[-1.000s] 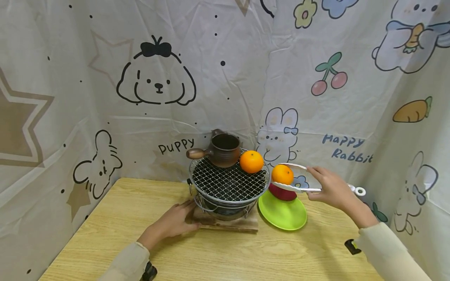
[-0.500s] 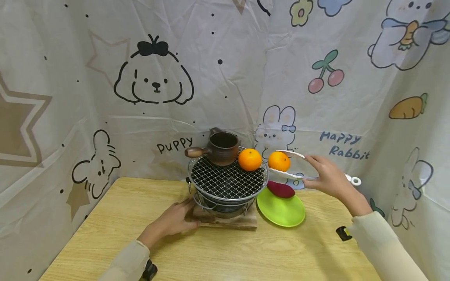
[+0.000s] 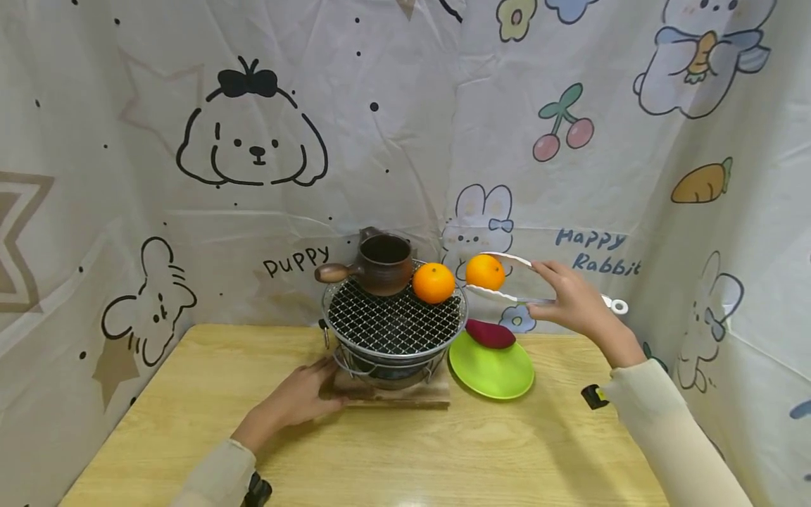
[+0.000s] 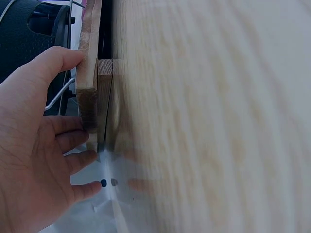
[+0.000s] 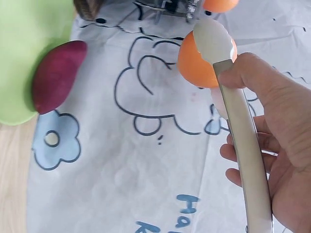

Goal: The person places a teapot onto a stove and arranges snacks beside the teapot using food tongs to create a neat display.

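Head view has the held orange (image 3: 485,272) just beside the grill's (image 3: 393,320) right edge, right hand (image 3: 573,303) pinching the tongs (image 3: 497,292) around it. Left wrist: left hand (image 4: 36,145) just touches the wooden board (image 4: 89,77). Right wrist: orange looks smooth, probably firm but slippery, so I'd grab its middle.

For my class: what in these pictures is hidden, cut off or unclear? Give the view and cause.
Tongs: right wrist view, handle end cut off by the bottom edge; head view, middle hidden by the right hand.
Held orange: right wrist view, partly covered by the tongs.
Grill: head view, back part hidden by the pot and other orange.
Pot: head view, inside bottom lost in shadow.
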`<act>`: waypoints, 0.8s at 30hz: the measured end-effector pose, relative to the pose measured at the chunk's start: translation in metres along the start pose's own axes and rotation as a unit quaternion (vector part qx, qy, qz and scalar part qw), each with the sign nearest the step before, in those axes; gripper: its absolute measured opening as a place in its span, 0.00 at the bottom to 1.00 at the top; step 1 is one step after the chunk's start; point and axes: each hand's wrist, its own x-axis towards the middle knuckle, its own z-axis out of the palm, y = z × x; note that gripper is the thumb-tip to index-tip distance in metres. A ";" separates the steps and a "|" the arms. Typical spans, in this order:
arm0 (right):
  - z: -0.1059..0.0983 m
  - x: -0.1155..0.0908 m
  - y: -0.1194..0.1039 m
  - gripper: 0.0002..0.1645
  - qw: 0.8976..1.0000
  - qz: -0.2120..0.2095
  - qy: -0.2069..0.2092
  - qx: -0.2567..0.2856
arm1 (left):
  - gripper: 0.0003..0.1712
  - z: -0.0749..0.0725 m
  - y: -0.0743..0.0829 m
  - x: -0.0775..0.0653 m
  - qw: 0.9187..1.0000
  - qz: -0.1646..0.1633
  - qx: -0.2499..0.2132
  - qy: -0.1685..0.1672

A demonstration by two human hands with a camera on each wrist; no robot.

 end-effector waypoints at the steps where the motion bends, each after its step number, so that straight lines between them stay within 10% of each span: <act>1: -0.002 0.001 -0.001 0.50 1.000 0.001 0.000 0.003 | 0.50 -0.001 0.000 0.000 1.000 0.002 0.004 0.001; 24: -0.025 -0.001 -0.030 0.50 0.993 -0.011 0.094 0.070 | 0.50 -0.005 0.000 0.001 1.000 -0.001 -0.004 -0.016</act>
